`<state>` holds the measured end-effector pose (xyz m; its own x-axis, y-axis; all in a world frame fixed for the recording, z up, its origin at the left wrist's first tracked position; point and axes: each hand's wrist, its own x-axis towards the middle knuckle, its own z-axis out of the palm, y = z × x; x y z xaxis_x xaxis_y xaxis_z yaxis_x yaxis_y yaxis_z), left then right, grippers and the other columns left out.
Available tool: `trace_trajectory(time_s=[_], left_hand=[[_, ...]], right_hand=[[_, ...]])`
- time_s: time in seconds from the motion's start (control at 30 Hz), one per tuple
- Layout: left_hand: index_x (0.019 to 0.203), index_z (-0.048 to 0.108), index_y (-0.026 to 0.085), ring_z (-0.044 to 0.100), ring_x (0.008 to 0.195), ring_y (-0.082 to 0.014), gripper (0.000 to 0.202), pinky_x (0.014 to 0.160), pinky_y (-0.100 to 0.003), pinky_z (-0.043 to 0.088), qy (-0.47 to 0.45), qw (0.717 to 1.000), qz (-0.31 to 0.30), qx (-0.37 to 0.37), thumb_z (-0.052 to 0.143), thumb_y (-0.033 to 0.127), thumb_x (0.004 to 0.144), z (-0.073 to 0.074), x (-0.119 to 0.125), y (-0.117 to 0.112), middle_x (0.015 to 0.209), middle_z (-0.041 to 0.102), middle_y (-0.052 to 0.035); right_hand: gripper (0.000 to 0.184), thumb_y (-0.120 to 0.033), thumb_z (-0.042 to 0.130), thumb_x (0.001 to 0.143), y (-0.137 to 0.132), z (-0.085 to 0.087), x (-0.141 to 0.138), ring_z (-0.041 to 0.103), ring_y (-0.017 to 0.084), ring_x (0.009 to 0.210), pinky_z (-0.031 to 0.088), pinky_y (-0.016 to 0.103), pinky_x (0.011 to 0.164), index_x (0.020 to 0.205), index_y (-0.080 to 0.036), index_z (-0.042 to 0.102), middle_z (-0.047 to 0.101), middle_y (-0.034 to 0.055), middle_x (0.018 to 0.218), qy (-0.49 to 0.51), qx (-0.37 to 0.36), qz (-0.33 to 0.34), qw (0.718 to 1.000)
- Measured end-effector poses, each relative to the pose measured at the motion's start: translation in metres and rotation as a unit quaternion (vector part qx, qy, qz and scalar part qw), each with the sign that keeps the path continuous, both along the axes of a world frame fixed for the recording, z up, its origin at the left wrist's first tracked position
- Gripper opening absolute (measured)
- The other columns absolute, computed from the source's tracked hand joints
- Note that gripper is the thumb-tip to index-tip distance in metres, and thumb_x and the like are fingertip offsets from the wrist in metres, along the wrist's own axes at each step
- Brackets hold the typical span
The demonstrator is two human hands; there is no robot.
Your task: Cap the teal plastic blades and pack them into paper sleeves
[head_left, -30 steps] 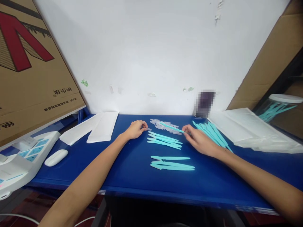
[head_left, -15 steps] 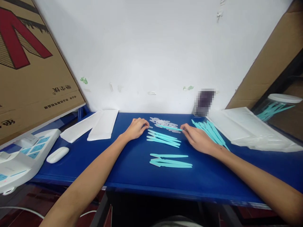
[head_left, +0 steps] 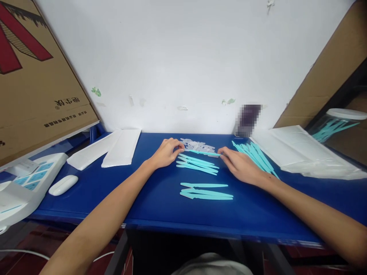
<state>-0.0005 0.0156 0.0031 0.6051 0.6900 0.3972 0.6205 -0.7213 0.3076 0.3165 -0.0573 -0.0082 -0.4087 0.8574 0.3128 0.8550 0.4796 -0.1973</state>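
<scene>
Slim, flat turquoise plastic stick (head_left: 201,152), tapered, held at both ends above the smooth blue table (head_left: 160,202): left hand (head_left: 166,152) pinches its left end, right hand (head_left: 239,165) its right. Long axis runs left–right, just near of a pile of pale translucent caps (head_left: 197,145).

Both forearms are bare to the frame edge, with no sleeves, rings or watch visible.

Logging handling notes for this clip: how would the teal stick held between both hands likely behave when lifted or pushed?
The teal stick is thin and flat, so probably light and slightly bendy. Spanning right hand to left hand without sagging, it seems fairly stiff. Being flat, it would likely slide on the blue table, not roll.
</scene>
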Motion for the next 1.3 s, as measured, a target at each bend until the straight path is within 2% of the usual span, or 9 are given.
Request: trace_trajectory(time_s=[0.23, 0.43, 0.57, 0.63, 0.8, 0.93, 1.07, 1.2, 1.3], left_hand=[[0.099, 0.067, 0.021, 0.060, 0.098, -0.0220, 0.023, 0.091, -0.037, 0.040, -0.011, 0.999, -0.040, 0.011, 0.047, 0.031, 0.101, -0.001, 0.018, -0.012, 0.103, 0.072, -0.0054], [0.102, 0.071, 0.021, 0.062, 0.102, -0.0237, 0.024, 0.093, -0.039, 0.043, -0.003, 0.997, -0.067, -0.032, 0.051, 0.034, 0.099, -0.001, 0.022, -0.014, 0.105, 0.074, -0.0054], [0.113, 0.072, 0.020, 0.064, 0.105, -0.0241, 0.033, 0.088, -0.035, 0.050, -0.091, 0.991, -0.028, -0.099, 0.052, 0.040, 0.097, -0.005, 0.015, -0.008, 0.112, 0.073, -0.0073], [0.118, 0.070, 0.020, 0.063, 0.110, -0.0244, 0.036, 0.094, -0.037, 0.050, -0.121, 0.988, 0.004, -0.099, 0.047, 0.040, 0.098, -0.009, 0.012, -0.002, 0.119, 0.071, -0.0079], [0.138, 0.058, 0.024, 0.044, 0.140, -0.0241, 0.049, 0.119, -0.045, 0.030, -0.012, 0.997, 0.028, -0.078, 0.026, 0.029, 0.101, -0.019, 0.003, 0.014, 0.148, 0.055, -0.0039], [0.153, 0.040, 0.029, 0.023, 0.153, -0.0253, 0.057, 0.122, -0.052, 0.019, 0.077, 0.989, 0.012, -0.123, 0.012, 0.034, 0.104, -0.018, 0.001, 0.019, 0.162, 0.036, 0.0011], [0.147, 0.048, 0.024, 0.039, 0.144, -0.0254, 0.055, 0.118, -0.049, 0.028, 0.089, 0.991, 0.046, -0.088, 0.017, 0.031, 0.102, -0.015, 0.002, 0.019, 0.152, 0.051, -0.0049], [0.136, 0.060, 0.020, 0.055, 0.122, -0.0280, 0.048, 0.105, -0.049, 0.042, 0.100, 0.991, 0.087, -0.031, 0.034, 0.022, 0.096, -0.014, -0.005, 0.024, 0.130, 0.066, -0.0095], [0.119, 0.071, 0.019, 0.061, 0.112, -0.0261, 0.041, 0.100, -0.042, 0.046, 0.104, 0.989, 0.094, -0.038, 0.041, 0.016, 0.092, -0.014, -0.015, 0.032, 0.121, 0.069, -0.0105]], right_hand=[[0.030, -0.034, 0.032, 0.104, -0.004, 0.002, -0.005, 0.066, 0.023, 0.076, 0.045, 0.034, 0.070, 0.119, -0.020, 0.054, 0.071, 0.0088, 0.094, 0.012, 0.032, 0.025, 0.999], [0.029, -0.034, 0.039, 0.102, -0.011, 0.009, -0.012, 0.066, 0.021, 0.071, 0.043, 0.031, 0.064, 0.112, -0.020, 0.061, 0.073, 0.0074, 0.088, 0.015, 0.017, 0.055, 0.998], [0.021, -0.032, 0.045, 0.098, -0.013, 0.007, -0.019, 0.063, 0.018, 0.065, 0.041, 0.028, 0.061, 0.101, -0.021, 0.063, 0.073, 0.0046, 0.082, 0.000, -0.007, 0.076, 0.997], [0.017, -0.031, 0.049, 0.097, -0.013, 0.005, -0.022, 0.061, 0.016, 0.062, 0.039, 0.027, 0.060, 0.096, -0.021, 0.062, 0.071, 0.0026, 0.078, 0.003, -0.021, 0.070, 0.997], [0.021, -0.039, 0.053, 0.096, -0.014, 0.002, -0.024, 0.058, 0.015, 0.062, 0.036, 0.026, 0.059, 0.094, -0.021, 0.063, 0.066, 0.0011, 0.074, 0.012, -0.029, 0.075, 0.997], [0.028, -0.042, 0.049, 0.099, -0.022, 0.012, -0.025, 0.053, 0.015, 0.061, 0.037, 0.029, 0.063, 0.093, -0.020, 0.065, 0.061, 0.0008, 0.070, 0.018, -0.036, 0.101, 0.994], [0.034, -0.049, 0.051, 0.098, -0.033, 0.025, -0.027, 0.050, 0.017, 0.068, 0.038, 0.035, 0.079, 0.090, -0.021, 0.070, 0.060, 0.0011, 0.070, -0.020, -0.109, 0.170, 0.979], [0.036, -0.053, 0.056, 0.094, -0.035, 0.027, -0.025, 0.050, 0.020, 0.077, 0.036, 0.035, 0.077, 0.098, -0.022, 0.074, 0.061, 0.0033, 0.073, -0.037, -0.157, 0.174, 0.971], [0.035, -0.050, 0.056, 0.094, -0.032, 0.023, -0.023, 0.053, 0.020, 0.079, 0.038, 0.034, 0.077, 0.102, -0.021, 0.074, 0.062, 0.0047, 0.080, -0.018, -0.169, 0.174, 0.970]])
